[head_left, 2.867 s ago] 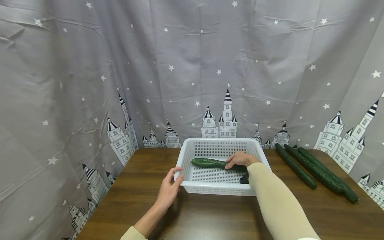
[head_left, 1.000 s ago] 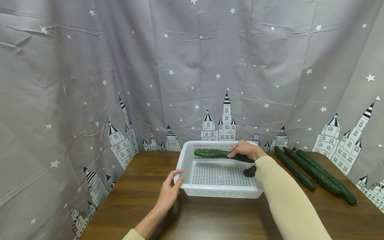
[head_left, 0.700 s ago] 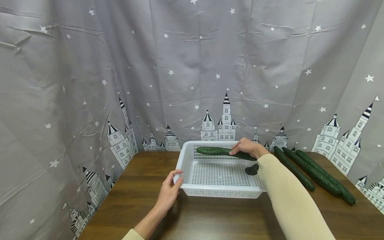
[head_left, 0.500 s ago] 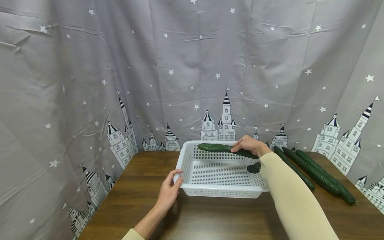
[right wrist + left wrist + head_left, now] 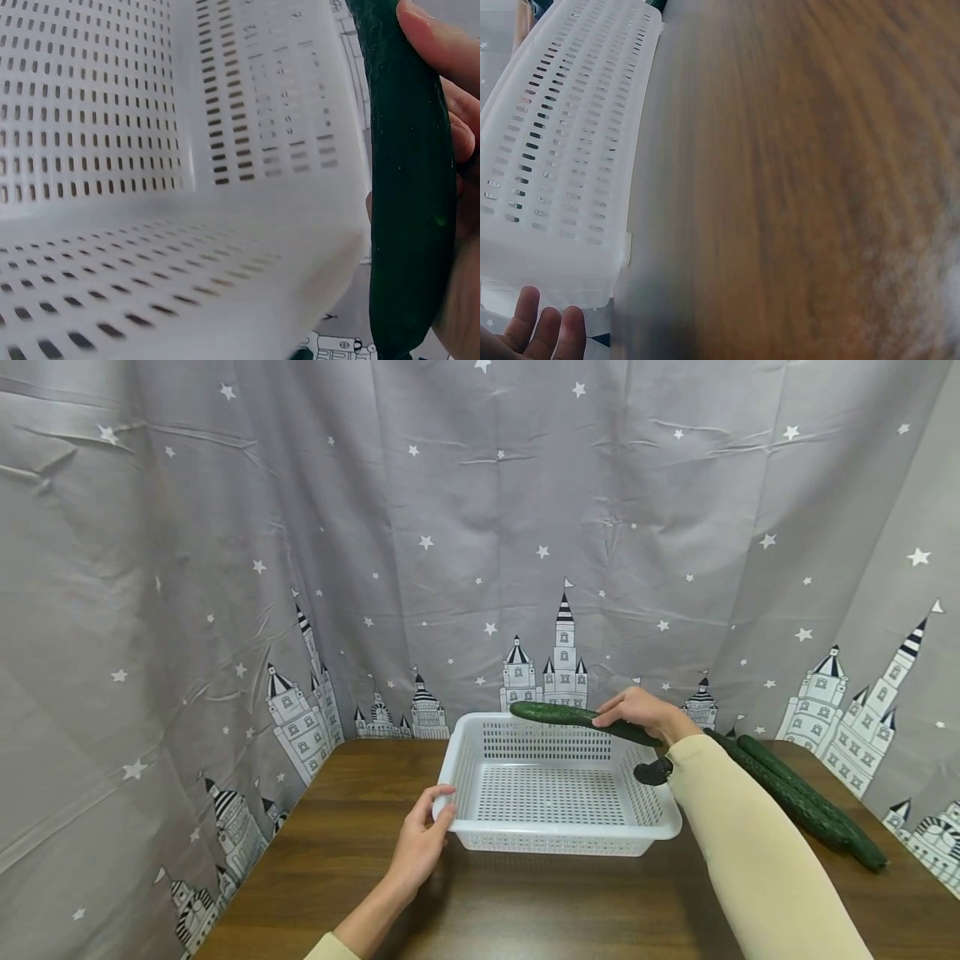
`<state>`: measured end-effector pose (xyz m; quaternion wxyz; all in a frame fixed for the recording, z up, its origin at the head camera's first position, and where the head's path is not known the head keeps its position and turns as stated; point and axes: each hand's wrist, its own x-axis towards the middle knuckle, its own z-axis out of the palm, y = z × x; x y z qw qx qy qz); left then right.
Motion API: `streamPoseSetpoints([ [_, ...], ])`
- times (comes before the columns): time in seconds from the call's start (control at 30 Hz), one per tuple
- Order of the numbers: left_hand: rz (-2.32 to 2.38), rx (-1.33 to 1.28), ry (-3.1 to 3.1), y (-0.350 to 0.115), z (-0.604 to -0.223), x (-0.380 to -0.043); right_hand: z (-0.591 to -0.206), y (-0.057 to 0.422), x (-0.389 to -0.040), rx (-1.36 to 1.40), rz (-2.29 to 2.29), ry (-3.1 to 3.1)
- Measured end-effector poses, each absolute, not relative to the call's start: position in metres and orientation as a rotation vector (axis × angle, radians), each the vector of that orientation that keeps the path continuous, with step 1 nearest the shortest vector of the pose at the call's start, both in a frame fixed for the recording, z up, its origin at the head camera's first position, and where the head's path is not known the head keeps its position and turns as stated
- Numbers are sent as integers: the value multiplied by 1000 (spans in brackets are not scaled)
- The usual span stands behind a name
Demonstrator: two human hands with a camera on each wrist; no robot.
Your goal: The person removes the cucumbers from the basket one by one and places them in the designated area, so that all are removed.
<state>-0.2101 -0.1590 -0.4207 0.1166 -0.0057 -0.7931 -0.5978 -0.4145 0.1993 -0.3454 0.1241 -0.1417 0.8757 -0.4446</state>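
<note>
My right hand (image 5: 637,710) grips a long dark green cucumber (image 5: 555,713) around its middle, above the back rim of a white perforated plastic basket (image 5: 555,829). In the right wrist view, thumb and fingers wrap the cucumber (image 5: 411,187) beside the basket's wall. The basket holds nothing inside. At its left front corner, my left hand (image 5: 422,835) pinches the rim, thumb on top and fingers outside. The left wrist view has those fingertips (image 5: 570,330) against the basket's corner.
Cucumbers (image 5: 806,802) lie side by side on the right of the brown wooden table (image 5: 525,902), one of them partly behind my right arm. A black wrist camera (image 5: 652,772) hangs below my right wrist. Grey curtain (image 5: 450,510) with castles and stars surrounds the table.
The cucumber has been lifted off the basket's floor to above its back rim, moving up and rightward with my right hand. My left hand stays on the basket's corner.
</note>
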Motion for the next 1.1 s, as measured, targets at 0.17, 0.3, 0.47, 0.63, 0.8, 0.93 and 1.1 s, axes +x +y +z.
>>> streamPoseSetpoints([
  [0.17, -1741, -24, -2323, -157, -415, -205, -341, 211, -412, -386, -1307, 2567],
  [0.3, -1744, -10, -2322, -157, -420, -210, -337, 221, -412, -377, -1323, 2573],
  [0.47, -1741, 8, -2330, -158, -425, -214, -334, 233, -410, -374, -1331, 2602],
  [0.63, -1749, -10, -2327, -158, -421, -212, -331, 246, -407, -360, -1317, 2642],
  [0.8, -1760, -17, -2319, -157, -416, -209, -330, 260, -402, -305, -1299, 2672],
  [0.93, -1766, -21, -2319, -157, -413, -206, -333, 272, -398, -264, -1302, 2680],
  [1.1, -1766, -29, -2320, -164, -434, -219, -341, 286, -395, -247, -1348, 2672],
])
